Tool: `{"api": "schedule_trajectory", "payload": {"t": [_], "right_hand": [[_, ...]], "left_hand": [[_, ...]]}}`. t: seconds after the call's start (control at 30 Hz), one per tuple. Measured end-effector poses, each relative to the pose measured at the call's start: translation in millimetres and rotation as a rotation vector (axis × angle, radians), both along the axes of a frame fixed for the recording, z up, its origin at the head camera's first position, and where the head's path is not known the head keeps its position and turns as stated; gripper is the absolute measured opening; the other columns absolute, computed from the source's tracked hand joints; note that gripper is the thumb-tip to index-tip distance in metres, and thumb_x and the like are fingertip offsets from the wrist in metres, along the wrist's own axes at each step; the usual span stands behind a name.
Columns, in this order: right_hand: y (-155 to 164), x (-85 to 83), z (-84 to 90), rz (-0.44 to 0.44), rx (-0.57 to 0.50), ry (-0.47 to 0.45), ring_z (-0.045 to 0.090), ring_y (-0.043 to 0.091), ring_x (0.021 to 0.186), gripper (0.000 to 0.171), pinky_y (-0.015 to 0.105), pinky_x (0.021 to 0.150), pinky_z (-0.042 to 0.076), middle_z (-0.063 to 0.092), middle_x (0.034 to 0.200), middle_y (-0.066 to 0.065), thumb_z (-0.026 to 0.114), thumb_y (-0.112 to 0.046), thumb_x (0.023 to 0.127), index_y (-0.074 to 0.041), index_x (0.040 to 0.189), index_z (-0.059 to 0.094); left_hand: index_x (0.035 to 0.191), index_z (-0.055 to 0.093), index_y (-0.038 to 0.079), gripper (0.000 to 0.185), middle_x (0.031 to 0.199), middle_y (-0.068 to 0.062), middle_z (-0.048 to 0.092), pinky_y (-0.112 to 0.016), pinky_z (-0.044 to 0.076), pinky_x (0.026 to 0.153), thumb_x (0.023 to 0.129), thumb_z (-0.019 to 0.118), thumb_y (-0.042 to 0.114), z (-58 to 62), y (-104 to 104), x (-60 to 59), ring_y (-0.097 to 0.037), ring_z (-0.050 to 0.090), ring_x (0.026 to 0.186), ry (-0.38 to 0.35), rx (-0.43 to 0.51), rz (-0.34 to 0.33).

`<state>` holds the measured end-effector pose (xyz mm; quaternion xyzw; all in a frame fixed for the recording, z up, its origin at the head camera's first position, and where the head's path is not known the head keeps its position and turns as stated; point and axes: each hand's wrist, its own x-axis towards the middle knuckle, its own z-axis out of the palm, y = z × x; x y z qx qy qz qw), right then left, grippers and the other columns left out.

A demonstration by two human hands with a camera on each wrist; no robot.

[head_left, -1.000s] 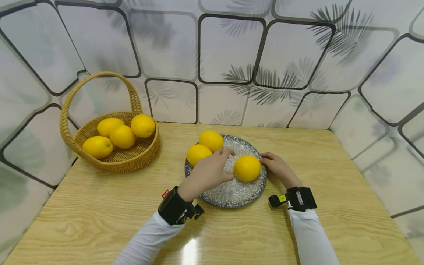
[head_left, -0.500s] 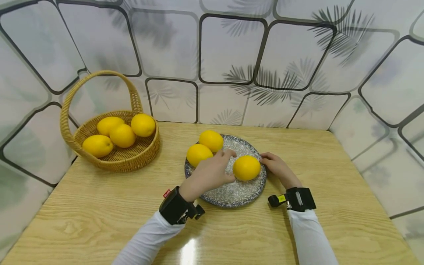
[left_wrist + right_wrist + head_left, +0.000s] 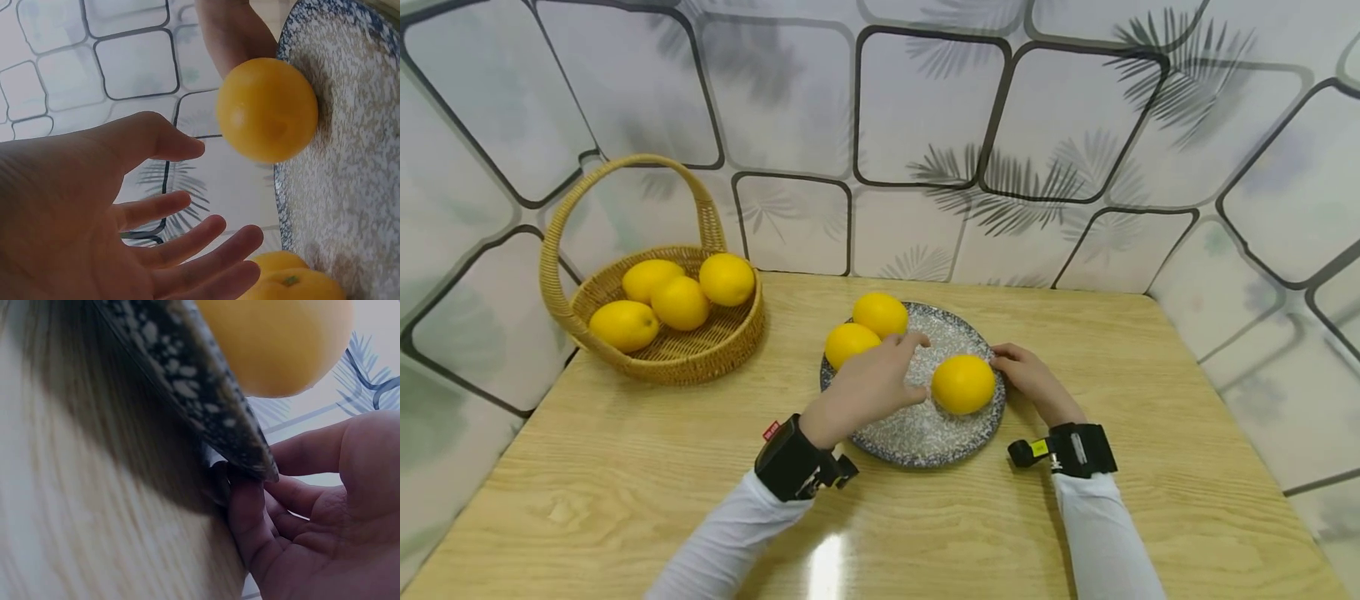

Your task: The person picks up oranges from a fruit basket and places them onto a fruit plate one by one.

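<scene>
A speckled blue-grey plate (image 3: 925,429) lies mid-table with three lemons on it. The nearest lemon (image 3: 962,383) sits at its right side, between my hands. My left hand (image 3: 919,368) hovers over the plate just left of that lemon, fingers spread and holding nothing. The left wrist view shows a gap between the lemon (image 3: 267,109) and my left hand (image 3: 215,187). My right hand (image 3: 1003,367) lies at the plate's right rim. In the right wrist view its fingertips (image 3: 250,506) touch the underside of the rim (image 3: 187,381), with the thumb apart. Two more lemons (image 3: 881,314) (image 3: 850,343) sit at the plate's far left.
A wicker basket (image 3: 677,358) with a tall handle stands at the back left and holds several lemons (image 3: 679,302). The wooden table (image 3: 925,533) meets patterned walls behind and on both sides. Black camera bands sit on both wrists.
Almost nothing: the view has shifted slightly, and both hands and the nearest lemon keep their places on the plate.
</scene>
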<state>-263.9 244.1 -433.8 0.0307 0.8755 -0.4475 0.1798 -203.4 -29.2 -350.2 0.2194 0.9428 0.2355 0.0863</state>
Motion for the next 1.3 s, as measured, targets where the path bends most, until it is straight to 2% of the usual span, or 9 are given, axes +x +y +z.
{"api": "schedule_trajectory", "payload": {"t": [0.2,0.37,0.5,0.67,0.73,0.87,0.97,1.1,1.3], "right_hand": [[-0.2,0.1,1.8,-0.001,-0.005,-0.001,0.035,0.040,0.146,0.052,0.055,0.124,0.028,0.037,0.158,0.028,0.041,-0.025,0.108,0.004,0.152,0.039],[-0.8,1.1,3.2,-0.002,-0.013,-0.003,0.035,0.041,0.146,0.052,0.055,0.124,0.027,0.037,0.158,0.028,0.041,-0.024,0.108,0.004,0.152,0.039],[-0.9,2.0,4.5,-0.005,-0.031,-0.010,0.034,0.040,0.147,0.053,0.055,0.124,0.027,0.036,0.159,0.027,0.042,-0.024,0.108,0.004,0.153,0.038],[0.4,1.2,2.4,-0.008,-0.033,-0.013,0.036,0.039,0.145,0.053,0.055,0.124,0.028,0.037,0.159,0.026,0.042,-0.025,0.108,0.003,0.153,0.039],[0.9,1.0,1.5,-0.010,-0.039,-0.014,0.037,0.039,0.145,0.053,0.055,0.124,0.029,0.037,0.159,0.026,0.042,-0.025,0.108,0.003,0.153,0.039],[1.3,1.1,-0.3,-0.014,-0.035,-0.013,0.036,0.039,0.145,0.053,0.055,0.124,0.029,0.037,0.159,0.026,0.041,-0.026,0.108,0.002,0.153,0.039],[1.1,1.9,-1.3,-0.026,-0.028,-0.012,0.037,0.038,0.146,0.053,0.054,0.123,0.030,0.038,0.158,0.025,0.041,-0.027,0.107,0.001,0.152,0.041],[0.1,3.1,0.2,-0.035,-0.035,-0.014,0.035,0.038,0.147,0.052,0.054,0.124,0.029,0.038,0.159,0.025,0.042,-0.026,0.107,0.001,0.152,0.042],[-0.8,2.2,2.1,-0.021,-0.033,-0.017,0.035,0.039,0.147,0.053,0.054,0.125,0.028,0.037,0.160,0.025,0.042,-0.026,0.108,0.001,0.153,0.039]], "left_hand": [[0.148,0.045,0.017,0.060,0.129,-0.015,0.060,-0.023,0.034,0.046,0.094,0.070,0.030,10.7,-13.4,-7.2,-0.012,0.043,0.053,0.012,-0.007,0.050],[0.148,0.045,0.016,0.059,0.130,-0.014,0.060,-0.026,0.041,0.051,0.095,0.066,0.032,17.9,-31.7,-16.8,-0.018,0.057,0.070,0.036,-0.045,0.120],[0.147,0.045,0.015,0.057,0.134,-0.015,0.059,-0.027,0.043,0.054,0.096,0.064,0.030,24.6,-49.5,-24.2,-0.023,0.063,0.081,0.031,-0.048,0.169],[0.147,0.042,0.014,0.055,0.141,-0.016,0.057,-0.026,0.041,0.053,0.099,0.062,0.031,30.0,-73.9,-32.5,-0.022,0.061,0.074,0.013,-0.038,0.223],[0.147,0.042,0.014,0.055,0.143,-0.014,0.057,-0.027,0.040,0.051,0.100,0.061,0.033,29.9,-83.7,-36.1,-0.021,0.057,0.066,0.018,-0.051,0.245],[0.148,0.042,0.013,0.055,0.142,-0.014,0.060,-0.027,0.040,0.050,0.101,0.060,0.034,29.9,-100.3,-42.9,-0.020,0.055,0.061,0.038,-0.069,0.279],[0.148,0.042,0.011,0.056,0.142,-0.016,0.060,-0.029,0.045,0.053,0.101,0.059,0.034,30.4,-110.7,-46.0,-0.023,0.060,0.067,0.048,-0.075,0.297],[0.148,0.043,0.008,0.056,0.143,-0.018,0.058,-0.034,0.051,0.062,0.100,0.058,0.033,32.8,-122.3,-47.8,-0.029,0.067,0.085,0.051,-0.069,0.325],[0.147,0.040,0.005,0.056,0.144,-0.020,0.056,-0.041,0.053,0.072,0.101,0.054,0.033,36.9,-138.0,-48.9,-0.034,0.066,0.101,0.034,-0.053,0.369]]}}
